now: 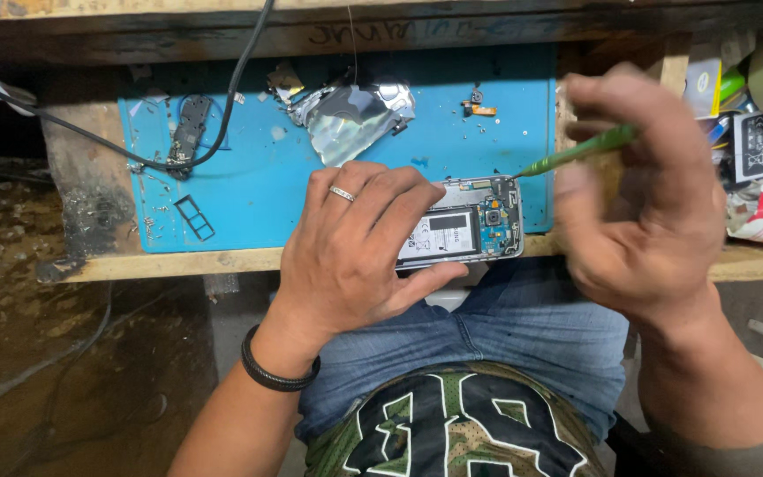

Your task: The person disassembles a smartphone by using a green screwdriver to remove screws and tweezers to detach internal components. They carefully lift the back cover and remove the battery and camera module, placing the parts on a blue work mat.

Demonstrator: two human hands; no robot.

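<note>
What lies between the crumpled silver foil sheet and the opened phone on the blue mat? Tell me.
In the head view, only bare blue mat separates the crumpled silver foil sheet from the opened phone; the left hand covers the phone's left end.

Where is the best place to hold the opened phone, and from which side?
Grip the opened phone by its long edges, coming from the battery end as the left hand does. This probably keeps fingers off the exposed circuit board end, where the green tool works.
</note>
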